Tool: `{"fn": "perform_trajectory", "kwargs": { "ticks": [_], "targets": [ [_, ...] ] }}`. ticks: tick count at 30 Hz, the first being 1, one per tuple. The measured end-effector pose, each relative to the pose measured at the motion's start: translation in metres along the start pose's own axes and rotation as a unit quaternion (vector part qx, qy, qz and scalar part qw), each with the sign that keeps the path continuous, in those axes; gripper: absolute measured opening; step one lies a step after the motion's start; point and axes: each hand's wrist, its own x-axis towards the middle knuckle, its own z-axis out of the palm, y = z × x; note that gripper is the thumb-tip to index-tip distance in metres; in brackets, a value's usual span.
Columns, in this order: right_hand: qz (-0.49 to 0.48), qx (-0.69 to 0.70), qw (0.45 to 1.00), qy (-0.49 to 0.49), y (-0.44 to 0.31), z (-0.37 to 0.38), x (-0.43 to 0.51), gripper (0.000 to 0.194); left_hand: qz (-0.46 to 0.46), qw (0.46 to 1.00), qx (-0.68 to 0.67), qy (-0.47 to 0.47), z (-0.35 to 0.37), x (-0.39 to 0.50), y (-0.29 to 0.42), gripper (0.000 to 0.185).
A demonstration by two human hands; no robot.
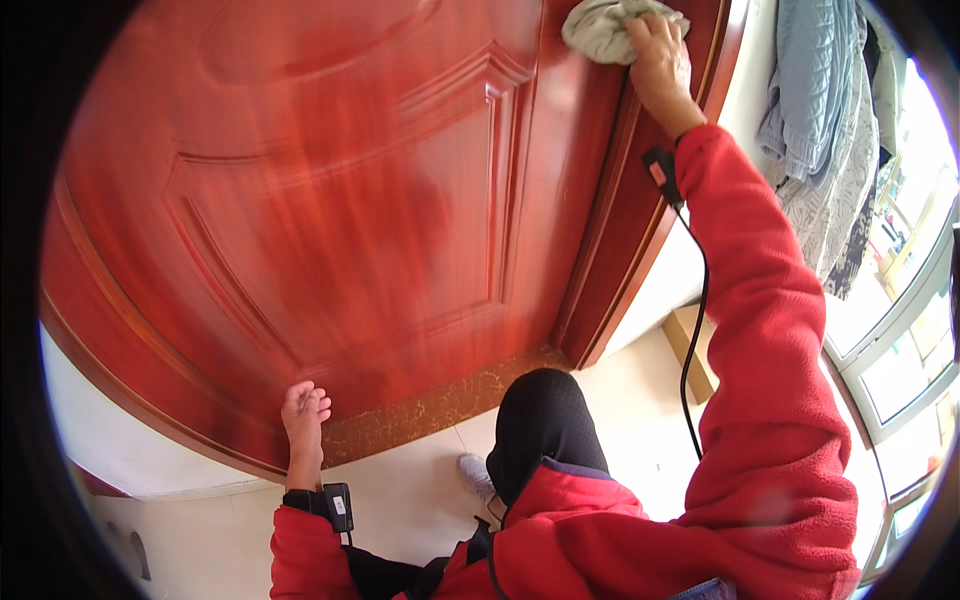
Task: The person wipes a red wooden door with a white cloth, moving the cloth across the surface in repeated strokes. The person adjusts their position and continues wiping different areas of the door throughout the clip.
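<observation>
My right hand [664, 71] reaches up to the top of the view and presses a pale, crumpled cloth [600, 31] against the right edge of a glossy red-brown panelled door [352, 225], beside its frame [637, 187]. The fingers are bent over the cloth, and part of it bulges out to the left of them. Low on the left, my left hand [305, 409] hangs in front of the door's lower part with its fingers loosely curled. Nothing shows in it. Whether its fingertips meet the palm is hard to make out.
A brown marbled threshold [442, 401] runs under the door, with pale floor tiles [405, 480] before it. Clothes [814, 97] hang on the right, near a bright window [900, 330]. A cardboard box [690, 352] sits by the wall. A black cable [694, 345] trails from my right wrist.
</observation>
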Motion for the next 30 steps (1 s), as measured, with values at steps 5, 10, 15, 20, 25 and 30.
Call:
{"fn": "perform_trajectory", "kwargs": {
  "ticks": [5,10,15,20,25,30],
  "targets": [
    [-0.047,-0.134,0.975,-0.171,-0.024,0.004,-0.061,0.014,-0.011,1.000,0.015,0.003,0.000,-0.001,0.005,0.022],
    [-0.069,-0.079,0.944,-0.314,-0.075,0.001,-0.201,0.013,-0.005,1.000,0.018,-0.005,0.000,-0.003,0.009,0.022],
    [0.002,0.001,0.838,-0.545,-0.139,-0.027,-0.346,0.013,-0.004,1.000,0.022,-0.007,-0.001,-0.005,0.006,0.019],
    [0.267,0.170,0.707,-0.633,-0.155,-0.047,-0.398,0.033,-0.005,1.000,0.000,0.001,0.003,-0.003,0.000,0.017],
    [0.543,0.350,0.643,-0.412,-0.126,-0.007,-0.287,0.025,-0.013,1.000,0.005,0.001,0.011,-0.002,-0.004,0.024],
    [0.467,0.371,0.802,-0.012,-0.094,-0.002,-0.070,0.026,-0.008,1.000,-0.005,-0.012,0.016,-0.001,-0.004,0.027]
  ]
}}
